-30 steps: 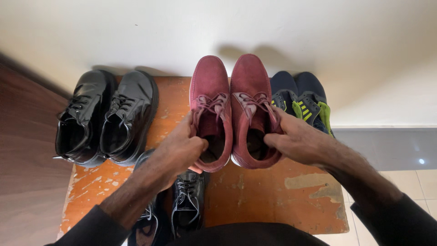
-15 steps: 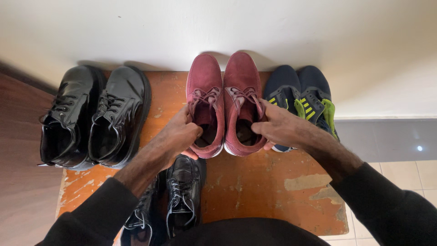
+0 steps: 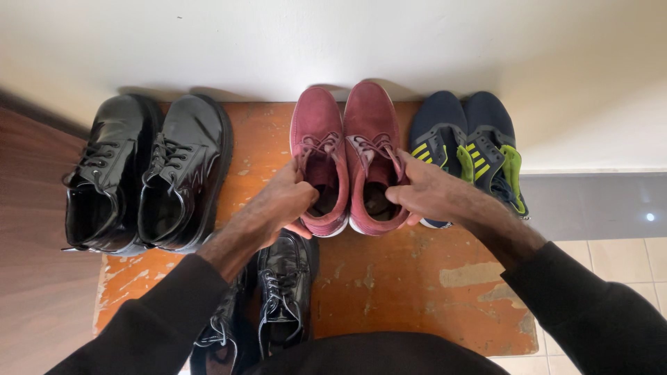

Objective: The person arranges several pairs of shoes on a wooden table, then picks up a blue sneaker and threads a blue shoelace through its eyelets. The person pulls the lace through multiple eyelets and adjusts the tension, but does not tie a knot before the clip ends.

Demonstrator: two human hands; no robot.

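Both hands hold the maroon shoes (image 3: 347, 156) at their heel openings: the left hand (image 3: 278, 205) has its grip closed on the left shoe's collar, the right hand (image 3: 427, 194) on the right one's. The pair stands on the worn orange surface (image 3: 389, 278), toes to the wall, between black lace-up shoes (image 3: 146, 173) and navy sneakers (image 3: 469, 149).

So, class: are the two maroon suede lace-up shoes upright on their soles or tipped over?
Upright. The maroon suede lace-up shoes show laces and openings facing up, toes to the wall, side by side on the worn orange surface. Left hand and right hand grip their heels.

Bare board (image 3: 410, 278) open at 5 o'clock, black boots (image 3: 149, 173) blocking 9, navy trainers (image 3: 469, 149) crowding 3, wall (image 3: 333, 42) closing 12, black shoes (image 3: 278, 292) at 7.
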